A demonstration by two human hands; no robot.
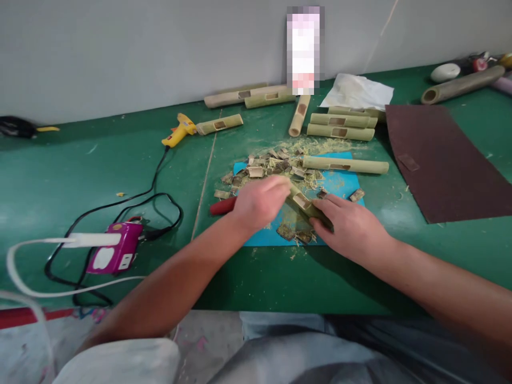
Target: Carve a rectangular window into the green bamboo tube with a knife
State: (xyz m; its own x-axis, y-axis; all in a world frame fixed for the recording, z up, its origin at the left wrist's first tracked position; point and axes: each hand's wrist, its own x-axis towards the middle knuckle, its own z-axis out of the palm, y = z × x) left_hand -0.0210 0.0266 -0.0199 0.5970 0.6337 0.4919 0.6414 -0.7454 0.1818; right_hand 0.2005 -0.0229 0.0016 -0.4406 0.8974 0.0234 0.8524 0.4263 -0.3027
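A green bamboo tube [299,198] with a rectangular opening cut in its side is held slanted above a blue mat [272,234]. My left hand [262,200] is closed at its far upper end, fingers bunched together. My right hand [348,221] grips the near lower end, thumb and fingers on either side. A red handle [223,206] shows beside my left wrist; its other end is hidden. Bamboo chips [256,172] and shavings lie heaped beyond my left hand. Another cut bamboo tube [364,166] rests across the mat's far right part.
More notched bamboo tubes [342,132] lie toward the wall, some under white paper [358,92]. A yellow glue gun [178,131] and a purple power strip [116,248] with cables sit at left. A brown sheet [444,165] covers part of the green table [224,282] at right.
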